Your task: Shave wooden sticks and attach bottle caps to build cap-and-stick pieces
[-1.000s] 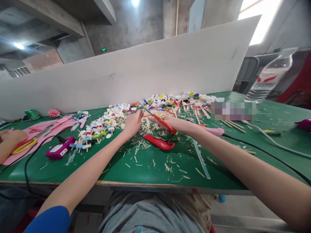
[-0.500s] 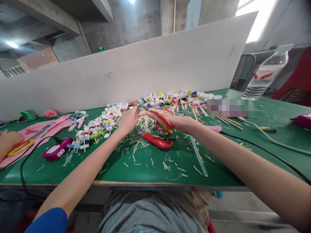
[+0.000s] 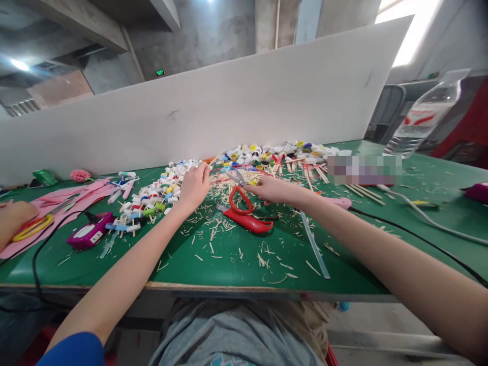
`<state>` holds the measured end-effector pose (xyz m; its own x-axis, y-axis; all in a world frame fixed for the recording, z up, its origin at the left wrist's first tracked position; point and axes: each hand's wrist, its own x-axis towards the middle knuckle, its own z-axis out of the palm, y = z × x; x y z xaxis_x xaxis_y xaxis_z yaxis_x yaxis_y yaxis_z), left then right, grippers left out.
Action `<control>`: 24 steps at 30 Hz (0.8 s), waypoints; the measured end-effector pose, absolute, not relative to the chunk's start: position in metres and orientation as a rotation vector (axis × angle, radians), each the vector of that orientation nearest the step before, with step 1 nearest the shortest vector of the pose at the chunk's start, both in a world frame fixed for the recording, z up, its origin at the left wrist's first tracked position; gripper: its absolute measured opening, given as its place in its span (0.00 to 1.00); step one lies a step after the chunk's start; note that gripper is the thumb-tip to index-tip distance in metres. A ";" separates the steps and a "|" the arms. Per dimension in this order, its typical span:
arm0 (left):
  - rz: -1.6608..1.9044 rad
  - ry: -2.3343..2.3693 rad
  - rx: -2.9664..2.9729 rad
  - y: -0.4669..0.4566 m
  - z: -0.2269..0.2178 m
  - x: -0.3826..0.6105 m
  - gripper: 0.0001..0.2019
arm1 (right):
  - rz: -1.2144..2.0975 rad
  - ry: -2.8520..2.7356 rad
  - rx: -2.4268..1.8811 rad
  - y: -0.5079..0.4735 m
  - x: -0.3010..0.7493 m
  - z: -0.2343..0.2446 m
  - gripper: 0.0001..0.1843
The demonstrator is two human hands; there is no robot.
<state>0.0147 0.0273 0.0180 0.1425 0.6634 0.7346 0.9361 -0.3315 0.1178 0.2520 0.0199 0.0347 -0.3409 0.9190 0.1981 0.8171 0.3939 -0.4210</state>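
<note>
My right hand (image 3: 267, 189) is closed on a pair of scissors (image 3: 241, 207) at the blade end of the handles. One orange loop hangs down and the metal blades, a little apart, point up and left. My left hand (image 3: 195, 184) is raised beside the pile of bottle caps, fingers pinched together. A thin pale wooden stick (image 3: 216, 157) appears to jut from its fingertips. Below the scissors lies a red utility knife (image 3: 249, 221), blade toward the left. Pale wood shavings (image 3: 217, 190) and thin sticks cover the table between my hands.
Many white and coloured bottle caps (image 3: 170, 185) lie along a white board (image 3: 229, 112). A purple power socket (image 3: 90, 231) and another person's hand (image 3: 17, 216) near yellow-handled scissors are left. Right are a glue gun (image 3: 337, 203), its black cord and a water bottle (image 3: 427, 119).
The scissors have swung in my right hand, so their orange loop hangs lower and the blades have pulled away from my left hand. My left hand has shifted slightly left and up.
</note>
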 end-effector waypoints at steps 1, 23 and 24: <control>-0.996 -1.502 -2.073 0.025 0.018 0.015 0.11 | 0.325 -2.281 -1.511 0.021 0.250 0.032 0.29; -0.619 -0.948 -2.333 0.008 0.014 0.027 0.14 | -0.635 -2.477 -0.992 0.008 0.240 0.022 0.16; -0.606 -0.935 -2.338 0.007 0.014 0.029 0.14 | -0.629 -2.485 -0.989 0.008 0.240 0.022 0.16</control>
